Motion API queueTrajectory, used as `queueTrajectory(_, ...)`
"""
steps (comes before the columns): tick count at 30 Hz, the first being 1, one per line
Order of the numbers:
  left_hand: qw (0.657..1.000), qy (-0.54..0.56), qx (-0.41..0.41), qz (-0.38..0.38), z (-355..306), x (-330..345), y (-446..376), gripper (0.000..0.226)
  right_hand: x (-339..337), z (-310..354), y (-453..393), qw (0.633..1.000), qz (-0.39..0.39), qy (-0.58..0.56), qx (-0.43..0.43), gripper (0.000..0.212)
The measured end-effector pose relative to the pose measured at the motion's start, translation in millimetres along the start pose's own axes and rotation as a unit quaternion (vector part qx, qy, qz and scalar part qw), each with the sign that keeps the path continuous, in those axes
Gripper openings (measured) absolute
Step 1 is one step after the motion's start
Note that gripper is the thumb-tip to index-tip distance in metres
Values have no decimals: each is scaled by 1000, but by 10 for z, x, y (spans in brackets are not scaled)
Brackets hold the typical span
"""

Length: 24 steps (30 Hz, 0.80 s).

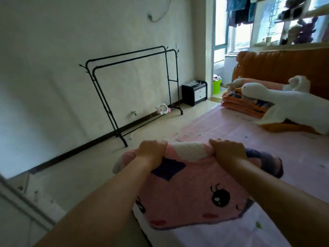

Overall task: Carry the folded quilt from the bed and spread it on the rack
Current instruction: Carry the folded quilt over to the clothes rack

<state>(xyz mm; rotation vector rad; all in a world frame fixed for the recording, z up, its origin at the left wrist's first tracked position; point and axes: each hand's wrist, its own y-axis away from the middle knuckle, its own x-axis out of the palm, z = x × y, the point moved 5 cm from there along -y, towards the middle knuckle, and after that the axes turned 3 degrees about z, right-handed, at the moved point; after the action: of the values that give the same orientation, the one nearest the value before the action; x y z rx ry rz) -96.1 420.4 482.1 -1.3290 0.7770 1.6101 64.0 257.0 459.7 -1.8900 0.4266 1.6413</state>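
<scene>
Now both your grips, left hand (151,151) and right hand (227,149), clench the quilt (192,193) on the bed (293,166); next, lift it toward the rack (131,82).

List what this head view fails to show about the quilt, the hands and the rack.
- Fingertips of left hand and right hand: curled behind the far edge of the pink quilt.
- Quilt's underside and number of folds: hidden by its top layer.
- Black rack: its far feet are too small to make out.

Pink cartoon-face quilt (192,193), black rack (131,59), white goose plush (284,98)
</scene>
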Motion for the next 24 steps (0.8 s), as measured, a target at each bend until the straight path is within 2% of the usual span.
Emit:
queueTrajectory(5,1000,-6,-25,-15,1153,225,-43,21,3,992,-718,999,6,-27,-41,21)
queueTrajectory(14,995,-7,-100,-10,3533,572,-171,35,-2,3059,-2289,993,-25,-30,-108,16)
queueTrajectory(24,985,-56,-160,-24,5166,560,-200,26,-131,4546,-3492,988,-53,-42,-137,20)
